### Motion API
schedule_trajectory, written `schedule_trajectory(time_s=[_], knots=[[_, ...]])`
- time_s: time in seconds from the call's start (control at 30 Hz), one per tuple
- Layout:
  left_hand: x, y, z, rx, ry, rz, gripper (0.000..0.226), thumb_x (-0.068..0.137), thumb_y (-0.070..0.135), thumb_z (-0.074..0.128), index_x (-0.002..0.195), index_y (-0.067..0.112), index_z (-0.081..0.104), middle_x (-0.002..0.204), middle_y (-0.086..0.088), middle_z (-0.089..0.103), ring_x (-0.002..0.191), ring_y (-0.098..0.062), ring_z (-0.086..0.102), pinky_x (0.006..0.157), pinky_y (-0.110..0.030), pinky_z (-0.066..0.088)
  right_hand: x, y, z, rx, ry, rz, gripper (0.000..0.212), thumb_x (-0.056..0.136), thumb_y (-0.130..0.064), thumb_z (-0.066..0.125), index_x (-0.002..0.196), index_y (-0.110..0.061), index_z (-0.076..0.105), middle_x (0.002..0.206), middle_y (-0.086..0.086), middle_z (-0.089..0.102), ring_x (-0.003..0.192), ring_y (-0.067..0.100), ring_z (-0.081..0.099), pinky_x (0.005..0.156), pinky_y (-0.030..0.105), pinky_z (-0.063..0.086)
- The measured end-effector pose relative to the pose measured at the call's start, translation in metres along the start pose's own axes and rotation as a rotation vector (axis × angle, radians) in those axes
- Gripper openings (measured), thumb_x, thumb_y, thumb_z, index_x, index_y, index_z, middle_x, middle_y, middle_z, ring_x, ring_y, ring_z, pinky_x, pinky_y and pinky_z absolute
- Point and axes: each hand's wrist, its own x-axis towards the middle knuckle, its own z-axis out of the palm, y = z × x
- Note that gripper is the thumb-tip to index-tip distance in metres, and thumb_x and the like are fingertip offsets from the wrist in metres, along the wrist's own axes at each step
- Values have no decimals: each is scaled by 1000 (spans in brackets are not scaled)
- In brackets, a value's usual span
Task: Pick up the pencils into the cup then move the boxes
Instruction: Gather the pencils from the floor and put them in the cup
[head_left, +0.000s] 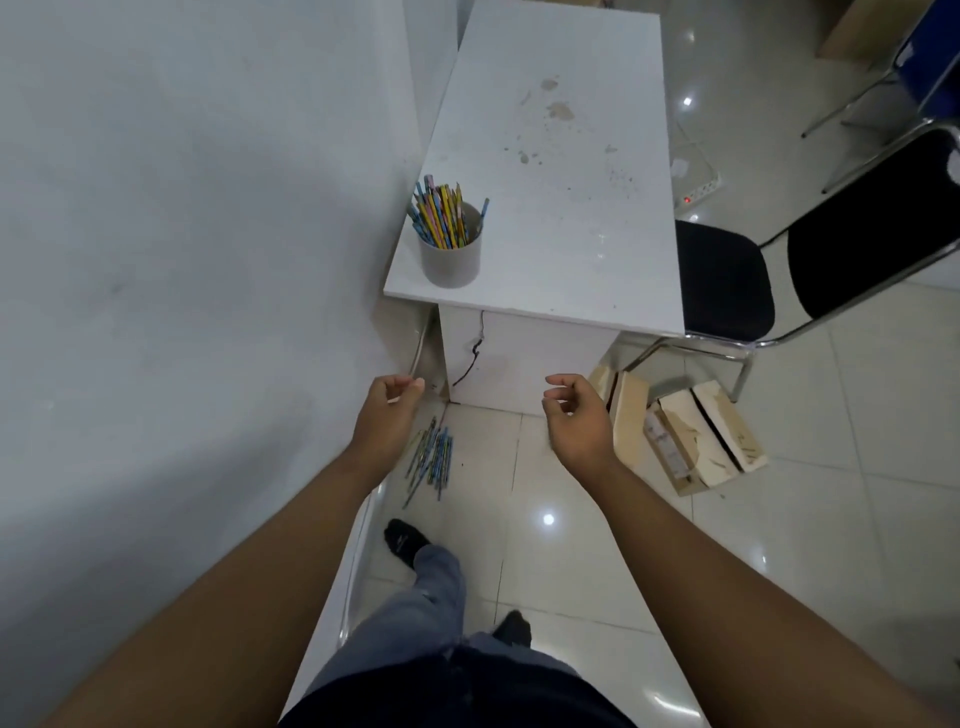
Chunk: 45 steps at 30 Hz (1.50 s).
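**Loose pencils on the floor, both hands empty above them**

A scatter of thin blue and green wooden pencils (431, 460) lies on the glossy pale floor tiles (571, 545), close to the foot of the white wall (182, 260). It is at about 6 o'clock from the grey round plastic cup (451, 262). The cup stands upright on the 7 o'clock corner of the white rectangular tabletop (561, 156). It holds a bunch of yellow, pink and blue pencils (441, 218) leaning toward 11 o'clock.

At 3 o'clock from the scatter lie torn brown cardboard boxes: the nearer box (626, 410) just beside the table base, and the farther box (701, 441) next to it, toward 3 o'clock.

The left hand (387, 410) hangs in the air at 11 o'clock from the scatter, fingers loosely curled and holding nothing. The right hand (576, 421) hangs at 2 o'clock from it, also loosely curled and empty, and overlaps the nearer box in the view.

A black padded chair with a metal frame (727, 280) stands at the table's 3 o'clock side. A white power strip with a red light (698, 189) lies at 12 o'clock from its seat. A black-socked foot (405, 540) stands at 6 o'clock from the scatter
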Motion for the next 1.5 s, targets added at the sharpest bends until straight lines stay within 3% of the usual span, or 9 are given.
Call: schedule_trajectory(time_s=[0.17,0.27,0.43,0.5,0.73,0.83,0.97,1.3,1.5], knots=[[-33,-15,-20,-33,17,-12,39,100,52,57,133,30,53,136,7,58,125,-14,58,111,-47,49,-34,9,11,12,0,36,17,101,-20,64,115,-28,68,97,4,70,73,11,59,61,23,48],[-38,-31,-36,-17,15,-47,47,97,57,55,136,32,51,139,7,56,126,-13,56,109,-42,48,-46,12,21,29,3,57,15,101,-23,65,115,-30,68,98,2,69,75,10,60,57,16,48],[-27,-60,-46,70,24,-99,31,103,53,53,128,34,53,116,19,58,115,-10,56,80,-15,40,-58,22,40,33,32,86,14,102,-26,65,115,-29,68,99,-4,70,85,7,62,69,14,49],[-14,-76,-43,81,-7,-116,27,104,51,53,125,34,53,113,22,57,112,-8,55,77,-12,37,-60,35,56,26,61,93,14,102,-28,66,116,-31,69,99,-8,71,88,1,64,70,8,47],[32,-146,-27,99,-20,-156,25,107,42,53,128,29,57,124,10,61,117,-10,57,78,-11,39,-53,98,116,96,91,160,13,102,-22,69,114,-27,69,100,-5,73,91,6,66,71,9,47],[53,-190,-15,106,-18,-168,32,108,36,54,134,18,60,131,3,63,123,-14,57,91,-17,44,-44,136,141,106,109,202,14,102,-23,69,112,-32,69,100,-8,74,93,4,68,70,5,46],[89,-256,3,113,-12,-191,33,107,38,54,133,19,61,134,2,63,128,-16,56,107,-32,46,-23,197,172,101,129,236,16,100,-24,70,111,-36,68,99,-10,74,93,1,67,71,5,46],[195,-434,48,142,-23,-171,21,104,43,57,122,31,61,126,10,64,123,-10,58,93,-21,45,44,371,246,49,190,263,14,100,-25,72,111,-33,69,97,-10,73,88,-1,64,67,4,44],[284,-541,82,253,-49,-79,30,100,45,62,124,27,62,120,17,63,116,-1,57,100,-27,46,92,472,301,0,146,222,10,99,-33,74,108,-32,69,95,-10,72,83,-6,63,62,4,45]])
